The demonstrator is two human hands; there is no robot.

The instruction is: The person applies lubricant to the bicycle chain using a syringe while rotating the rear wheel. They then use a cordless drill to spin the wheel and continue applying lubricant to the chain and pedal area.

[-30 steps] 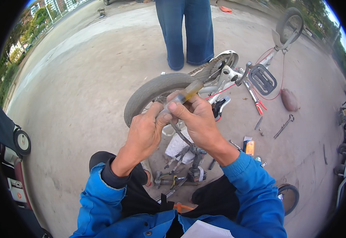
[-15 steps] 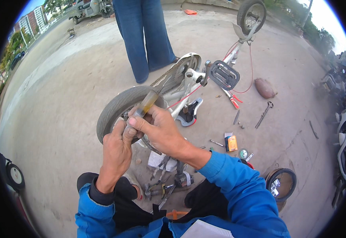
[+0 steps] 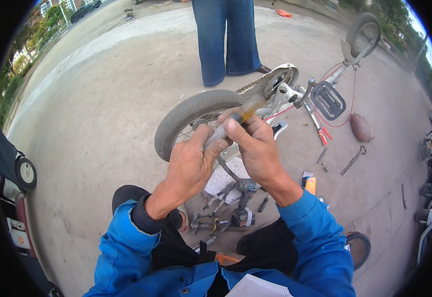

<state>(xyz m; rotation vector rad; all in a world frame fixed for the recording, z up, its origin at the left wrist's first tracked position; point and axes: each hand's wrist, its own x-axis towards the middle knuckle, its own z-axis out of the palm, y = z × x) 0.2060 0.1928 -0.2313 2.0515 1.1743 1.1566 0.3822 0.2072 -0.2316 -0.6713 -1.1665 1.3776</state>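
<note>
A clear syringe (image 3: 249,111) with amber liquid in its barrel is held between my two hands, its tip end slanting up and to the right. My right hand (image 3: 259,146) is closed around the barrel with the thumb on top. The fingers of my left hand (image 3: 188,161) pinch the pale plunger end (image 3: 218,135). Just beyond the hands lies a white bicycle on the ground, with its near tire (image 3: 169,123), chain ring (image 3: 274,83) and black pedal (image 3: 328,100). The syringe partly covers the frame behind it.
Red-handled pliers (image 3: 323,134), a maroon rounded object (image 3: 361,127) and a metal tool (image 3: 353,160) lie at right. An orange box (image 3: 309,184) is nearer. A cordless power tool (image 3: 244,203) and hand tools lie between my legs. A person in jeans (image 3: 226,39) stands beyond the bicycle.
The view has swung left, so the bicycle and person appear farther right. My hands still hold the syringe, which now slants more to the right and shows more of its plunger end.
</note>
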